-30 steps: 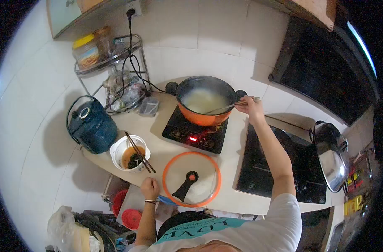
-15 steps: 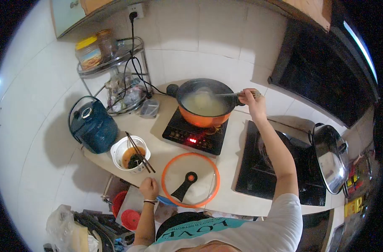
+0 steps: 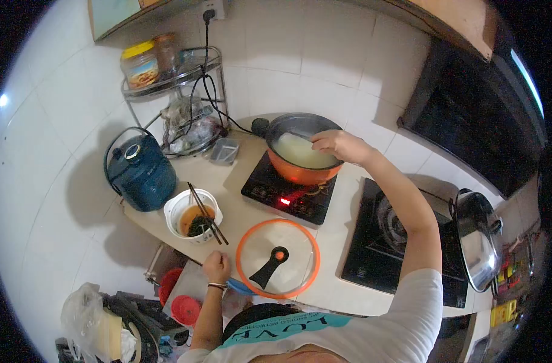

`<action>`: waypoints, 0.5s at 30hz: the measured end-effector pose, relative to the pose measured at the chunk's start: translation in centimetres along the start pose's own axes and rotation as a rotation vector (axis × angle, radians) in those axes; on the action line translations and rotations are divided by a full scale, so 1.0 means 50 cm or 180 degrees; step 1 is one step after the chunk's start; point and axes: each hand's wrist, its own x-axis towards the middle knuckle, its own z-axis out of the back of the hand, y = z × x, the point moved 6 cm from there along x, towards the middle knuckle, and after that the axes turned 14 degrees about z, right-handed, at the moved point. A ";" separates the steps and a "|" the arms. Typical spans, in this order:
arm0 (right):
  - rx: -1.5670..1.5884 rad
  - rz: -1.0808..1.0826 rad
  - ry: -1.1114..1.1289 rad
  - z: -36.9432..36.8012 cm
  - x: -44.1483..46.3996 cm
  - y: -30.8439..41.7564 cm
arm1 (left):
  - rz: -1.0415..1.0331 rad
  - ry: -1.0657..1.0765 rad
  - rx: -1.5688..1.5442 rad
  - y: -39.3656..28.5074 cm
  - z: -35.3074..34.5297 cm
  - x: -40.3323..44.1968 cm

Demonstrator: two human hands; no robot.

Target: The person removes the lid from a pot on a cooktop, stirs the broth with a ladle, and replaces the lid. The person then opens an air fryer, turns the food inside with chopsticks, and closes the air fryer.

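Observation:
My right hand (image 3: pixel 337 145) is closed around a metal-handled cooking utensil (image 3: pixel 298 133) over the right side of an orange pot (image 3: pixel 300 171). The utensil's head is down in the pale, cloudy liquid (image 3: pixel 305 152), so its kind does not show. Under the pot is a black induction cooker (image 3: pixel 282 193) with a lit red display. My left hand (image 3: pixel 216 266) makes a fist at the counter's front edge, with nothing showing in it. Just above it stands a white bowl (image 3: pixel 174 213) of brown liquid and dark greens, chopsticks (image 3: pixel 204 212) across its rim.
A glass lid (image 3: pixel 300 272) with an orange rim lies on the counter in front of the cooker. At left are a blue kettle (image 3: pixel 146 178), a wire rack (image 3: pixel 167 85) and a plastic box (image 3: pixel 224 151). A black cooktop (image 3: pixel 373 242) and a shiny wok lid (image 3: pixel 478 242) are at right.
My right hand has moved left and slightly down over the pot, and the utensil has gone deeper toward the liquid. The view has shifted slightly. My left hand stays by the counter edge.

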 end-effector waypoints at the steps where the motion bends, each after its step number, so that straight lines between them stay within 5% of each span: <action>1: 0.0005 0.0057 0.0081 -0.004 0.005 -0.002 | 0.0012 -0.0002 -0.0015 0.003 -0.001 -0.002; 15: 0.0007 -0.0613 0.0418 0.021 -0.036 -0.058 | -0.0132 -0.0096 -0.0023 -0.001 0.000 -0.002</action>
